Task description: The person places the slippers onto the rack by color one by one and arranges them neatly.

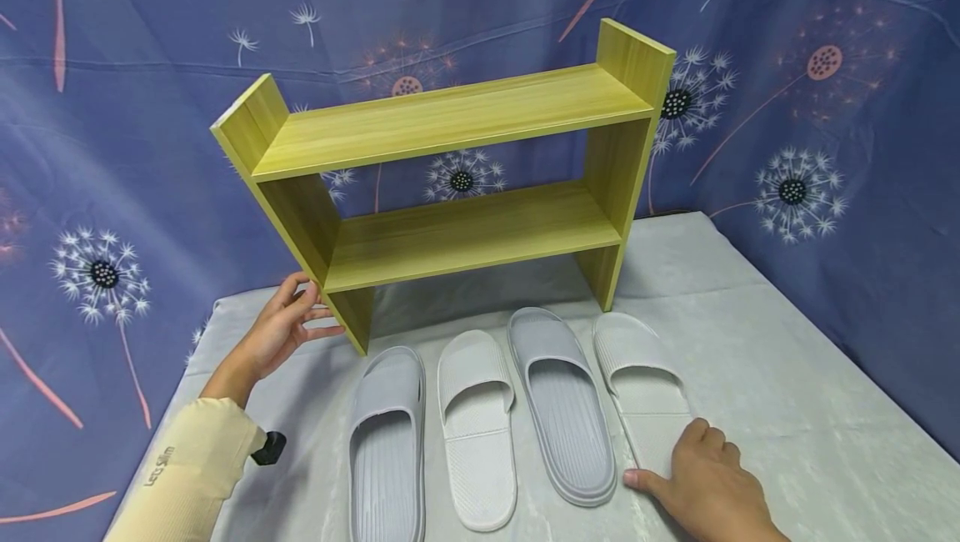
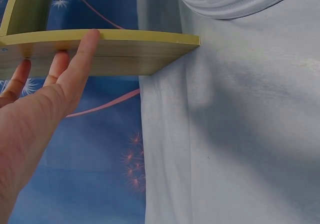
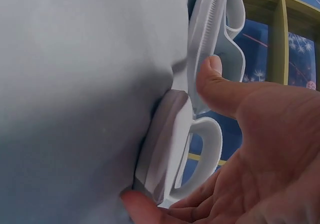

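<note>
A yellow-green wooden shelf rack (image 1: pixel 450 117) with two boards stands on the grey cloth. My left hand (image 1: pixel 273 338) is at its left side panel, low down; the left wrist view has the straight fingertips against that panel (image 2: pixel 150 56). Before the rack lie two grey slippers (image 1: pixel 386 467) and two white slippers, toes toward it, colours alternating. My right hand (image 1: pixel 712 484) is at the heel of the rightmost white slipper (image 1: pixel 652 434), thumb spread to its left and fingers along its right edge. In the right wrist view the thumb stands apart from that slipper (image 3: pixel 167 144).
The grey cloth (image 1: pixel 795 409) covers the surface and extends right of the slippers. Behind the rack and at both sides hangs a blue dandelion-print curtain (image 1: pixel 150 150). A small black object (image 1: pixel 269 448) is at the left sleeve's cuff.
</note>
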A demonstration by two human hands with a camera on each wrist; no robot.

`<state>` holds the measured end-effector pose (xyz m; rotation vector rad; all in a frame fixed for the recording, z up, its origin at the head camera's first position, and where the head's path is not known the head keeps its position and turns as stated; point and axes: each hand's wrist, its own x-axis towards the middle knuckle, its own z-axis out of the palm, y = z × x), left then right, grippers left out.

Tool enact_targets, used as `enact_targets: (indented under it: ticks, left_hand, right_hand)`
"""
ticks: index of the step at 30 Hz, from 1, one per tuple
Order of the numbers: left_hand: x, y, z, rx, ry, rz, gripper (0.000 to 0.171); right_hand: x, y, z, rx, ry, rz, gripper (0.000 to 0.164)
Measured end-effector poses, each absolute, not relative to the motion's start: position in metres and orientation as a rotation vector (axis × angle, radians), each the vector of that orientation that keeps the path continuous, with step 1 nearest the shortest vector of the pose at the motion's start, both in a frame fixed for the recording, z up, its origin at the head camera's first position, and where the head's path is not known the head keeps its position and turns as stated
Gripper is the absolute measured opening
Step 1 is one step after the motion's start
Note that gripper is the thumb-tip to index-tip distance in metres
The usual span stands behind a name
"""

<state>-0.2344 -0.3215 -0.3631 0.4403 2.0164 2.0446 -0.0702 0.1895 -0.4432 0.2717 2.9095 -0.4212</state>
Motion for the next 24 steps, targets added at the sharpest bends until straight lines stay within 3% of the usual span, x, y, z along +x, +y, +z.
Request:
enact_targets:
  ticks: [11,20,24]
  left_hand:
    - [-0.234,-0.3207,-0.3621,0.413,2.025,2.041,0.016]
    - [-0.2339,-0.3209,-0.3631,0.424,2.018,2.045,0.016]
    - [-0.2344,-0.3209,-0.3628,0.439,2.017,2.048,0.016]
  right_hand:
    - [-0.0693,0.1862,-0.4461,0.256,2.982,-0.383,0.124]
    - [-0.0675,0.1859,-0.4424,0.254,3.004,-0.427,0.096]
    - [-0.0706,0.1916,-0.4377,0.27,2.912,-0.468,0.1]
